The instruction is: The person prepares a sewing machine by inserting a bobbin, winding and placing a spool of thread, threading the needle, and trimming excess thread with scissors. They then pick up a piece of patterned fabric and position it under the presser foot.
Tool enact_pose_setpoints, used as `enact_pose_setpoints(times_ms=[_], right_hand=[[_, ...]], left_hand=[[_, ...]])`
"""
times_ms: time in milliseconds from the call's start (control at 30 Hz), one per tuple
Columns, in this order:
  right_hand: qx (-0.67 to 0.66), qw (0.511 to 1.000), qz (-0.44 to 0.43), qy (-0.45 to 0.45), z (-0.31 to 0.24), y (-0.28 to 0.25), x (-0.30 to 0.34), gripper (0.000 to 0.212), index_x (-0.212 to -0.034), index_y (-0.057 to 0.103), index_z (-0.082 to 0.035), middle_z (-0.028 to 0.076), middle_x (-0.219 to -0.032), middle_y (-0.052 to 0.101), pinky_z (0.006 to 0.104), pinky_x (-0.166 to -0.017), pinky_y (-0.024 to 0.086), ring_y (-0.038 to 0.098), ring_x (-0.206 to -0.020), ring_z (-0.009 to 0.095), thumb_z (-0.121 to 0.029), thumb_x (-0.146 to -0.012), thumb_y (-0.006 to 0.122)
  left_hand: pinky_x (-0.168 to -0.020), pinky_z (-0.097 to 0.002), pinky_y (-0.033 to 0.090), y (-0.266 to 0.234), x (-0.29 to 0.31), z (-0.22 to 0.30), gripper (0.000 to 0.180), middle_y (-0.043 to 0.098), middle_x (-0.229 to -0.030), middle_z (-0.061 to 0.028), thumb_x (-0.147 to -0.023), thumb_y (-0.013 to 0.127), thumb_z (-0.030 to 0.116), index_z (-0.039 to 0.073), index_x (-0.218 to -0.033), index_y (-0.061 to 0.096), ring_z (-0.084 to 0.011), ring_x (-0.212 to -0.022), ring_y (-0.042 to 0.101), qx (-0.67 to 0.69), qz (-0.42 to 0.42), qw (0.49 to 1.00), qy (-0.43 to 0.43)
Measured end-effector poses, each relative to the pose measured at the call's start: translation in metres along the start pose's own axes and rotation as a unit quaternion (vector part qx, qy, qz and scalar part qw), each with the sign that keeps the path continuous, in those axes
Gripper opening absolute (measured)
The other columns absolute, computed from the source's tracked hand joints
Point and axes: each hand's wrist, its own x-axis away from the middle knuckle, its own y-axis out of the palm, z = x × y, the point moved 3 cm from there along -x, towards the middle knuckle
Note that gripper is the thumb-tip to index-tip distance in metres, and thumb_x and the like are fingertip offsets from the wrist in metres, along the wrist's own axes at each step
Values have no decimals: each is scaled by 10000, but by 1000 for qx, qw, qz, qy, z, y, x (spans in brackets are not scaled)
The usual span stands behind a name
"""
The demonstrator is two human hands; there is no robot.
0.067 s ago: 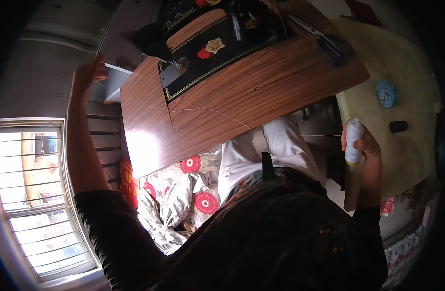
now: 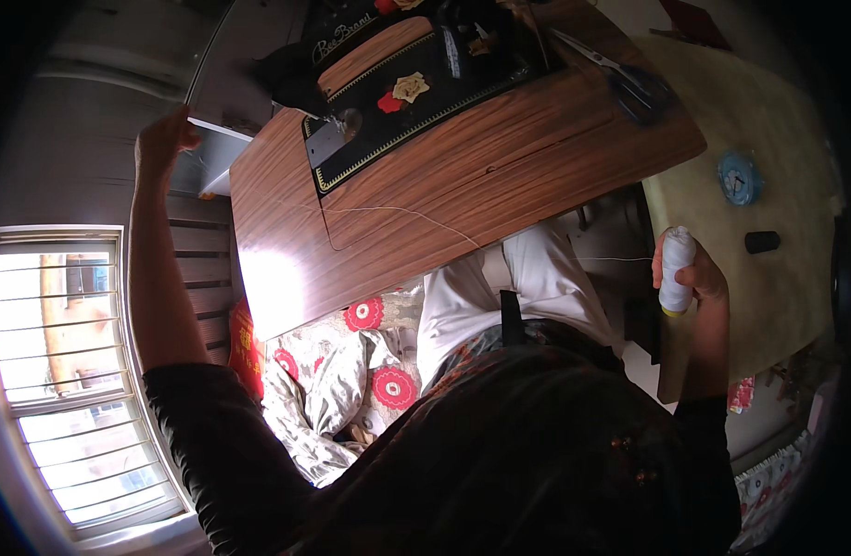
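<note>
In my right hand [image 2: 708, 278], at the right over the yellowish table, is a cone of white thread [image 2: 678, 269], gripped upright with the fingers wrapped round it. White thread [image 2: 402, 209] runs from the cone past my lap and over the wooden sewing table [image 2: 481, 167] to the left. My left hand [image 2: 166, 139] is raised beyond the table's left edge, its fingers curled together in a pinch. A thin strand shows just beside these fingers; the fingertips themselves are small and dark. A black sewing machine [image 2: 388, 107] with flower decoration stands on the far part of the sewing table.
Black-handled scissors [image 2: 629, 83] lie at the sewing table's right end. On the yellowish table [image 2: 759, 111] are a blue round clock [image 2: 741, 178] and a black spool [image 2: 762, 243]. A barred window [image 2: 73, 324] is at the left; patterned cloth [image 2: 361, 371] lies beside my legs.
My left hand has shifted slightly and its fingers have curled in more. The right hand and the thread cone stay where they were.
</note>
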Motion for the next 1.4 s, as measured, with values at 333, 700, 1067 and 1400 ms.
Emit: enact_pose_setpoints(times_ms=[333, 700, 1067, 1400], right_hand=[[6, 1000, -11, -4, -9, 20, -4, 486, -908, 537, -82, 72, -737, 609, 296, -597, 482, 596, -650, 165, -306, -522, 731], [-40, 997, -55, -45, 5, 22, -9, 562, -972, 519, -30, 59, -793, 602, 309, -635, 507, 600, -675, 157, -338, -587, 787], [-71, 987, -89, -117, -2, 30, -19, 513, -938, 528, -22, 94, -765, 597, 313, -595, 486, 601, -667, 198, -328, -595, 757], [-180, 973, -122, -73, -1, 50, -17, 820, -1133, 454, -28, 150, -1007, 587, 290, -613, 511, 627, -723, 190, -336, -496, 869]], left_hand=[[-795, -352, 504, 46, 38, 49, 783, 601, -1133, -183, -815, 399, 711, 112, -1316, 449, -250, -966, 625, -18, 6, 998, 54], [-722, -325, 518, 48, 25, 35, 498, 660, -865, -83, -869, 538, 507, 86, -1128, 607, -165, -787, 646, -43, 26, 986, 159], [-663, -257, 542, 311, 245, 217, 741, 336, -1396, -222, -727, 655, -83, -1, -1376, 307, -153, -772, 625, 315, -480, 758, 309], [-421, -184, 307, 367, 237, 217, 139, 519, -559, 47, -858, 607, 108, 49, -760, 685, -9, -477, 404, 298, -517, 792, 129]])
